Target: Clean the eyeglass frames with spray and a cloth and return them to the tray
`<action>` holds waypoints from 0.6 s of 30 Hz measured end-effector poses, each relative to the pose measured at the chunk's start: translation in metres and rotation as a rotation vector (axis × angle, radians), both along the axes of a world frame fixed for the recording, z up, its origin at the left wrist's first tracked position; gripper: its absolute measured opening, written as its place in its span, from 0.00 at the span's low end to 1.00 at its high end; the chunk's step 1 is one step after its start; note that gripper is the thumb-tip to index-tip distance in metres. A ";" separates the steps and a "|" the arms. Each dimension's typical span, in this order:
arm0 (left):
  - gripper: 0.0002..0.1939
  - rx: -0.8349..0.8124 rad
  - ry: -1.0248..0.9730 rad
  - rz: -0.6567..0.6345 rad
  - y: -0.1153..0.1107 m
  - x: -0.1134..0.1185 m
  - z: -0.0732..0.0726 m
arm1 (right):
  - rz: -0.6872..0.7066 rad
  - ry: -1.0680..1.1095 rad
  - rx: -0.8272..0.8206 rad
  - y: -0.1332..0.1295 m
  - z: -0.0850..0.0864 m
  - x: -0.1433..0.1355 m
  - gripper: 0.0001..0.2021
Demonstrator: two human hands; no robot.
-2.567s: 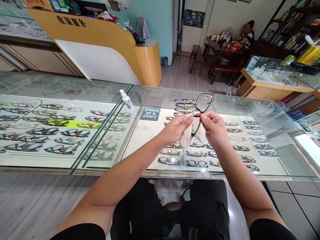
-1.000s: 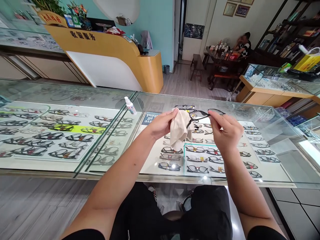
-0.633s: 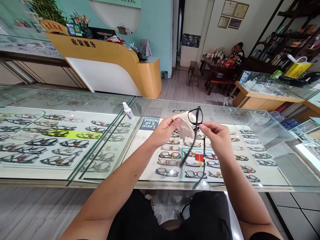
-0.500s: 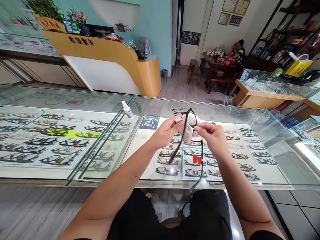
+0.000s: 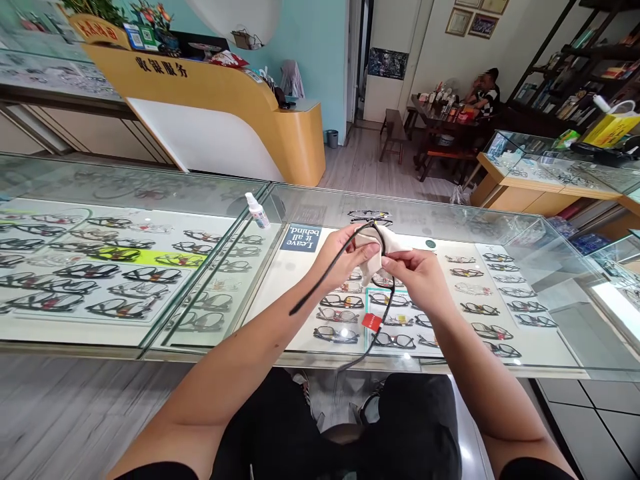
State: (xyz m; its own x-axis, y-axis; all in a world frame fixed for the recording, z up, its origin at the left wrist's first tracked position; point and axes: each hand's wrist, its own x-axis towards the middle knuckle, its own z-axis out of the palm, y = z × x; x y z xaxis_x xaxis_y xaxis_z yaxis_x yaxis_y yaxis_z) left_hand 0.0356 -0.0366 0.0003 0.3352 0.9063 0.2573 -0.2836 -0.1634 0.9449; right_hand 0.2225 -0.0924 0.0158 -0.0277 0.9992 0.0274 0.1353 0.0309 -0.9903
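Note:
Black-framed glasses (image 5: pixel 319 283) are held up over the glass display case, temples unfolded and hanging towards me. My left hand (image 5: pixel 343 259) pinches a pale cloth (image 5: pixel 371 270) folded around one lens, its thumb pressing on the near side. With closed fingertips my right hand (image 5: pixel 417 272) grips the frame near its middle, touching the cloth's edge. One temple slants down across my left forearm; the other dangles below my right hand. A red tag (image 5: pixel 371 323) shows beside that lower temple. The cloth and fingers hide most of the wiped lens.
A small white spray bottle (image 5: pixel 258 212) stands on the glass top to the left. Rows of glasses (image 5: pixel 337 334) lie under the glass. Beyond are a wooden counter (image 5: pixel 300 140), a bench (image 5: pixel 394 133) and a seated person (image 5: pixel 484 93) at a table.
The glasses have turned, so both temple ends have swung to the left. My left hand's cloth now wraps more of the lens. My view has shifted slightly.

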 end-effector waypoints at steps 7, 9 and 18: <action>0.29 -0.037 0.015 -0.076 0.002 -0.006 0.013 | 0.105 0.091 -0.050 0.001 0.001 0.001 0.20; 0.29 -0.033 0.036 -0.120 0.003 -0.008 0.015 | 0.123 0.091 -0.074 0.002 0.003 0.001 0.20; 0.30 0.014 0.046 0.035 0.002 0.000 0.005 | 0.130 0.038 -0.053 0.005 0.003 -0.002 0.24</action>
State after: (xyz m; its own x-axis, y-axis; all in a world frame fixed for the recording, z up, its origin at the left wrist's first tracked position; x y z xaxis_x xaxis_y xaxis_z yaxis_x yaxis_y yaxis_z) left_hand 0.0357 -0.0344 0.0052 0.3149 0.9141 0.2555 -0.2342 -0.1861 0.9542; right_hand 0.2209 -0.0873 0.0187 -0.1571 0.9874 -0.0214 0.0964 -0.0063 -0.9953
